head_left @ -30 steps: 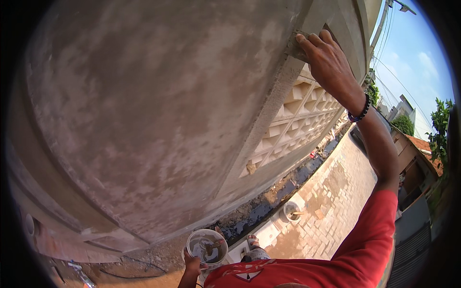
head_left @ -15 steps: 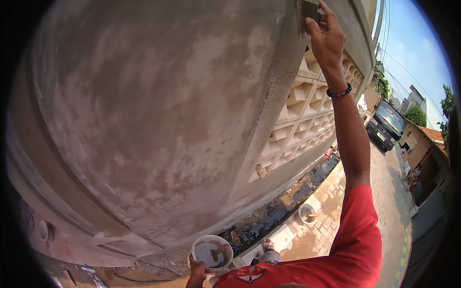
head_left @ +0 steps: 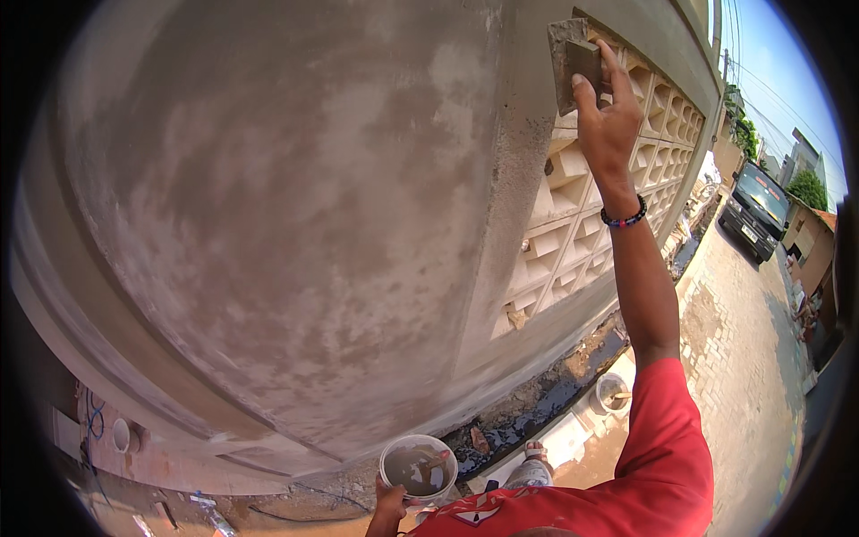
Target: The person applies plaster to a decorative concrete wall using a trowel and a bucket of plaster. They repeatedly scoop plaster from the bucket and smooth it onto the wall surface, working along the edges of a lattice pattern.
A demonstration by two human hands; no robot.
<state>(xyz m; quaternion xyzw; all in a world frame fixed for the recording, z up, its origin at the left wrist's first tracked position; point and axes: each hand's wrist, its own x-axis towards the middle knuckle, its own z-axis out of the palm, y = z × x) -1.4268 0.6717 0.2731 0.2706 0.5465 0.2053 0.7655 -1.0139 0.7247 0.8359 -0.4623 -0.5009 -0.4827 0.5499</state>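
Raised high, my right hand (head_left: 612,134) grips a small plastering float (head_left: 583,72) by its block handle. The float's thin, grey-smeared plate is at the edge of the wall's grey border, over the upper corner of the pale block grille (head_left: 582,215); I cannot tell whether it touches. The wall (head_left: 313,206) is coated with patchy grey plaster, darker and lighter in places. Low in view, my left hand (head_left: 388,503) holds the rim of a white bucket (head_left: 386,461) of grey wet mix. A small reddish-ended thing sticks up inside the bucket.
A drain (head_left: 528,413) with dark water runs along the wall's foot. Beyond it, a second bucket (head_left: 612,392) stands on the pavement. A dark truck (head_left: 756,210) is on the paved lane at right. A cable (head_left: 304,512) lies on the ground at lower left.
My right hand and the float have come down along the wall's edge, and more of the plate shows. The view has shifted a little. My left hand still holds the bucket.
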